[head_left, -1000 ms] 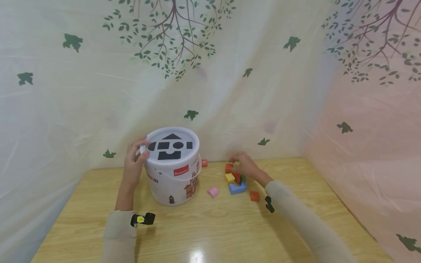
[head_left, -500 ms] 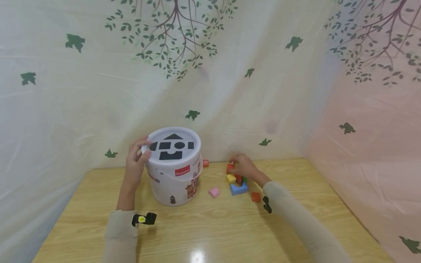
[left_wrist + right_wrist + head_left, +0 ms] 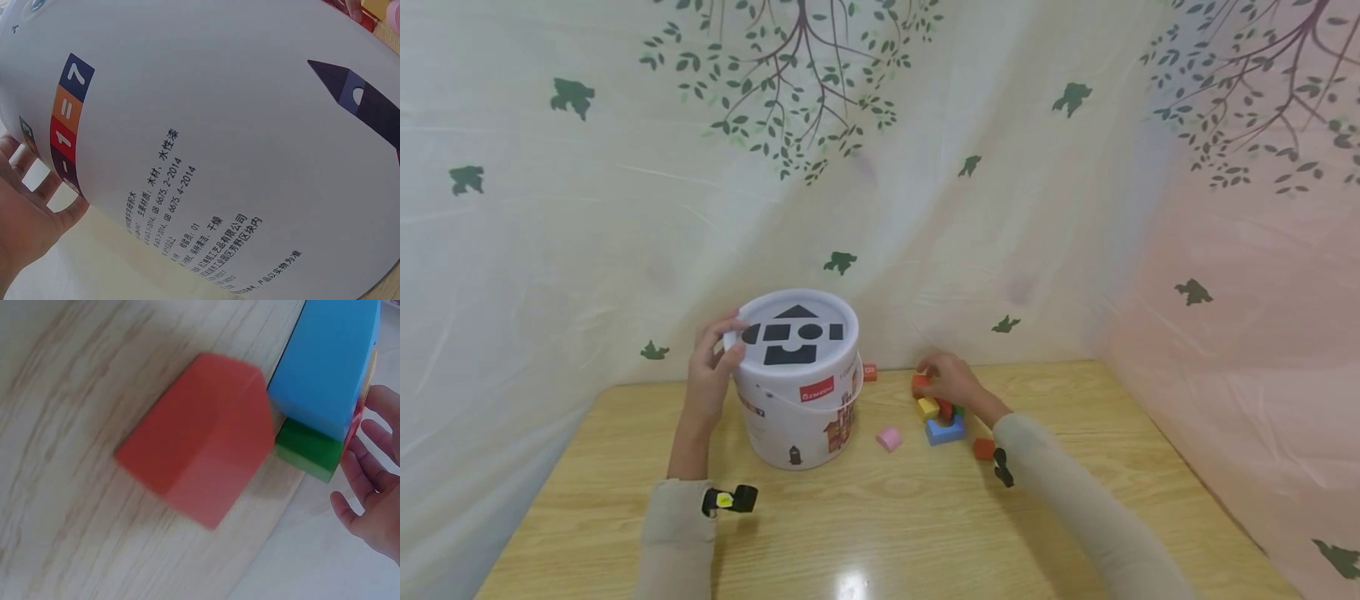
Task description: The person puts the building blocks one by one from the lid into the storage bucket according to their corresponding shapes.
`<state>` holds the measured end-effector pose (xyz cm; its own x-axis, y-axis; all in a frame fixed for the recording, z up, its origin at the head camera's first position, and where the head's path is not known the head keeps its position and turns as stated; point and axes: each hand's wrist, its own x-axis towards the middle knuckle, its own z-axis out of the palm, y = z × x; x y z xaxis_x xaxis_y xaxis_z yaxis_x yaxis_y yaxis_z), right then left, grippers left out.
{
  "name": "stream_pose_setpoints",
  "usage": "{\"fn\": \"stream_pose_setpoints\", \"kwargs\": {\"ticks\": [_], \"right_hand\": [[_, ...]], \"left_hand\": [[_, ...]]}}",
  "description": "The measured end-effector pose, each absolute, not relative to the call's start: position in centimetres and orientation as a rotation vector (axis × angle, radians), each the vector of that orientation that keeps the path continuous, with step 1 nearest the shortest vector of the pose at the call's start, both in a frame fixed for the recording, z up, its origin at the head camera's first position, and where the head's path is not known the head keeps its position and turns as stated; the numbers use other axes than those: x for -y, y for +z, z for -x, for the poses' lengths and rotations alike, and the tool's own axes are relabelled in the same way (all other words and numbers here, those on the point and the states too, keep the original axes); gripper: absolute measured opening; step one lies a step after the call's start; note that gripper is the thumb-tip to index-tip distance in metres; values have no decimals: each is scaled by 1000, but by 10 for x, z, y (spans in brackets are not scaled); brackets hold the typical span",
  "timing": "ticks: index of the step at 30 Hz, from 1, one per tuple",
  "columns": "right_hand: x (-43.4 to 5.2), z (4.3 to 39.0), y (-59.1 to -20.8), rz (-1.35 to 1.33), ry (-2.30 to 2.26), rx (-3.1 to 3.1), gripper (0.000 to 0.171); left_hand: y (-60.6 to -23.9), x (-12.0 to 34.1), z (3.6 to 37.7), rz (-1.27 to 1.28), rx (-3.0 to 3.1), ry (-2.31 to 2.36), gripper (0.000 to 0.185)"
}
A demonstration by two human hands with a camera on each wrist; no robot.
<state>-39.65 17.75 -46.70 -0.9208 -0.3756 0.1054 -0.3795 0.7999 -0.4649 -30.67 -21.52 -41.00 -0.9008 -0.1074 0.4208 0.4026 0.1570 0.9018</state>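
In the head view my left hand (image 3: 709, 367) grips the lid rim of a white bucket (image 3: 775, 421), fingers over the top edge and thumb in front. The lid has black shape cutouts. In the left wrist view the bucket's printed side (image 3: 206, 112) fills most of the frame. My right hand (image 3: 955, 382) pinches a red block (image 3: 920, 384) at the back of a cluster of toy blocks. Beneath and in front of it lie a yellow block (image 3: 927, 408), a blue notched block (image 3: 946, 430), another red block and a partly hidden green block (image 3: 309, 447).
A pink rounded block (image 3: 889, 439) lies between bucket and cluster. Near my right sleeve is a separate red block (image 3: 984, 449), large in the right wrist view. One more red block (image 3: 869, 372) stands behind the bucket. A printed curtain (image 3: 925, 250) backs the wooden table (image 3: 820, 533).
My right hand has come down onto the back red block and shifted it slightly left. My left hand has stayed on the bucket rim.
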Motion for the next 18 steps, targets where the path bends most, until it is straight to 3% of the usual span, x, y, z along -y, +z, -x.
{"fn": "stream_pose_setpoints", "kwargs": {"ticks": [18], "right_hand": [[-154, 393, -469, -686, 813, 2968, 29]], "left_hand": [[-412, 216, 307, 293, 2049, -1785, 40]]}}
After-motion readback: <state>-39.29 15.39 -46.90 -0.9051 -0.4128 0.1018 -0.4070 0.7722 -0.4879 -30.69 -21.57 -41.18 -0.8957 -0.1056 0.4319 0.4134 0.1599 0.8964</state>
